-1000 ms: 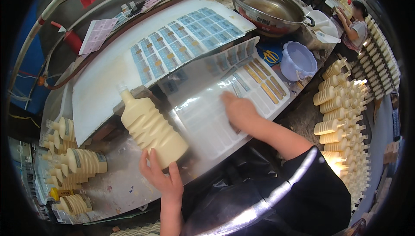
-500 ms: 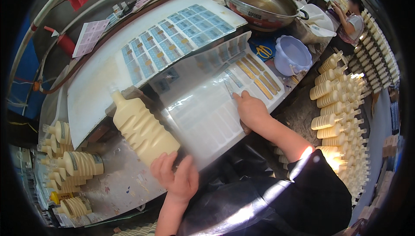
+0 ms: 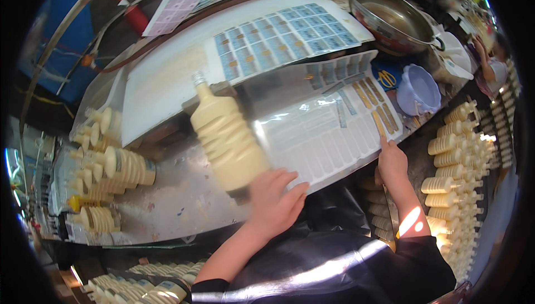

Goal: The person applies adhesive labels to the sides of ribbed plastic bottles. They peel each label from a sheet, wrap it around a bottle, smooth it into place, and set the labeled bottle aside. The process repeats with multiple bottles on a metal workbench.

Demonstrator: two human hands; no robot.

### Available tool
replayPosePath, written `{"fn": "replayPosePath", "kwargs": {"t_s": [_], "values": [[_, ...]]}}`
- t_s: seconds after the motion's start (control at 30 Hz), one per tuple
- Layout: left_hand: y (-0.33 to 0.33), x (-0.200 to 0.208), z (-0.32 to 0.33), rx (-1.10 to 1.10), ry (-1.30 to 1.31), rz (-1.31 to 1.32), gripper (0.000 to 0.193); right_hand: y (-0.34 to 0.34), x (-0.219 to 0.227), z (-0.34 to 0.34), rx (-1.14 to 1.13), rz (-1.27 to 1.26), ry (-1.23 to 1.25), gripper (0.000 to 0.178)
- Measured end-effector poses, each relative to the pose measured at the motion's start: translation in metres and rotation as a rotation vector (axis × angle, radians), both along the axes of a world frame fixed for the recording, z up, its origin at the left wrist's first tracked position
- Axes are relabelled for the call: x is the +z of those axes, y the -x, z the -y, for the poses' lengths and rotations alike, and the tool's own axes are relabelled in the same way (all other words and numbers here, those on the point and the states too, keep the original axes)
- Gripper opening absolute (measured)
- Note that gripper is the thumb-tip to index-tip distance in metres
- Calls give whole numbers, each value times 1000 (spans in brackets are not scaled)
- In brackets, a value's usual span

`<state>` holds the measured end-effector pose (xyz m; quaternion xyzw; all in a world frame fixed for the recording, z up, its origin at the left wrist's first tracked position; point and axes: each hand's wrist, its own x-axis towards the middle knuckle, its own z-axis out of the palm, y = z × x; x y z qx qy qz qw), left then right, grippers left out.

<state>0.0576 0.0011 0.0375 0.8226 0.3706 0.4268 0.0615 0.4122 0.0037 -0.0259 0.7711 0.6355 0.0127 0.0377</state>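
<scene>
A cream ribbed plastic bottle [image 3: 228, 139] lies on its side on the work table, its clear neck pointing away from me, in a dark cradle. My left hand [image 3: 277, 201] is at the bottle's base with fingers spread, slightly blurred; whether it touches the bottle is unclear. My right hand [image 3: 393, 164] reaches to the right end of a white label sheet [image 3: 317, 148]. Its index fingertip is at the near end of a gold label strip [image 3: 379, 122], the other fingers curled under. Blue strips [image 3: 345, 103] lie on the same sheet.
Blue label sheets [image 3: 284, 39] cover a raised white board. A lilac bucket [image 3: 418, 89], yellow-handled scissors [image 3: 387, 79] and a large metal pan [image 3: 393, 14] stand at the right. Bottles [image 3: 128, 166] are grouped at the left; rows of bottles [image 3: 443, 184] fill the right. Another person [image 3: 493, 73] is farther off.
The view has shifted left. My right hand has moved from the blue strip to the gold strips. The left hand stays by the bottle's base, its fingers now more spread.
</scene>
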Motion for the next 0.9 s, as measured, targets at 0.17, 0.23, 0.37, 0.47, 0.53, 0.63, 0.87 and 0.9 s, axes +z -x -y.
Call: {"fn": "replayPosePath", "kwargs": {"t_s": [0.17, 0.23, 0.37, 0.47, 0.53, 0.63, 0.87, 0.9], "values": [[-16, 0, -1, -53, 18, 85, 33, 16, 12, 10, 94, 66, 82, 51], [-19, 1, -2, -71, 23, 81, 33, 18, 11, 13, 113, 48, 92, 52], [-25, 4, -1, -109, 79, 32, 29, 15, 4, 27, 175, -39, -10, 54], [-29, 0, -3, -106, 59, 43, 25, 6, -6, 27, 261, -40, -197, 54], [-32, -4, -5, -119, 52, 54, 25, 7, 20, 21, 261, -167, -218, 49], [-36, -3, -9, -152, 64, 42, 23, -9, 15, 20, 253, -166, -164, 53], [-44, 0, -16, -157, 101, 45, 21, -19, 1, 24, 401, -143, -316, 43], [-45, -1, -16, -161, 105, 45, 21, -24, -4, 24, 436, -154, -340, 37]]}}
